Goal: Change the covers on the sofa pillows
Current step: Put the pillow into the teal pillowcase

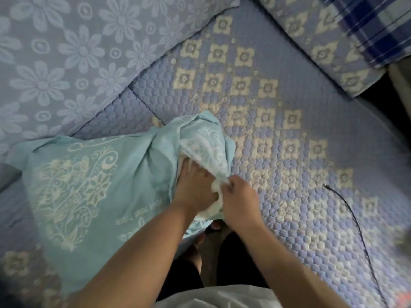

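Observation:
A pillow in a light teal cover [89, 187] with a white floral print lies on the quilted sofa seat [278, 130] at the left. The cover's open end is bunched up at the middle. My left hand [195, 190] reaches into that opening and presses on the white inner pillow [216, 200]. My right hand [240, 196] pinches the edge of the teal cover right beside it. Most of the inner pillow is hidden inside the cover.
A blue flowered back cushion [66, 58] leans at the upper left. Another quilted cushion [322, 41] and a blue plaid cloth [378, 27] lie at the upper right. A thin black cable [355, 221] trails over the seat on the right. My legs stand below.

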The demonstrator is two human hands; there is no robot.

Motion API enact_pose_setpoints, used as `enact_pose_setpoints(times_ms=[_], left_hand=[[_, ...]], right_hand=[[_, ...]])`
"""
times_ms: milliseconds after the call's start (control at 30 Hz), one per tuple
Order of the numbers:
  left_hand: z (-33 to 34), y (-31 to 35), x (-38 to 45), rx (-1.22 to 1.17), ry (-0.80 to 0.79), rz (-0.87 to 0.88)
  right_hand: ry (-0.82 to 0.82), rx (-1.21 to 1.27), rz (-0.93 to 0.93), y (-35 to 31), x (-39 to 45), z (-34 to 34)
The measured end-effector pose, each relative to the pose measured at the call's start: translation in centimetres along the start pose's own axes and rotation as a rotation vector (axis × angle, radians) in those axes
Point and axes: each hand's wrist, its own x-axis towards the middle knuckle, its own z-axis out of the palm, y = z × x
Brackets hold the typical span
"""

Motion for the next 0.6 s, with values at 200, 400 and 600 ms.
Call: enact_pose_setpoints(times_ms=[200,400,600], left_hand=[[2.7,1.9,-6.8,-0.042,0.157,0.348],[2.6,-0.7,-2.9,-0.039,-0.15,0.03],[1.5,0.3,-1.7,-0.026,-0.28,0.291]], right_hand=[[0.018,0.053,0.135,2.9,2.7,-0.9],[-0.158,-0.063,-0.069,1.4,-3.2,1.3],[-0.034,0.078,0.057,1.8,2.6,-2.6]])
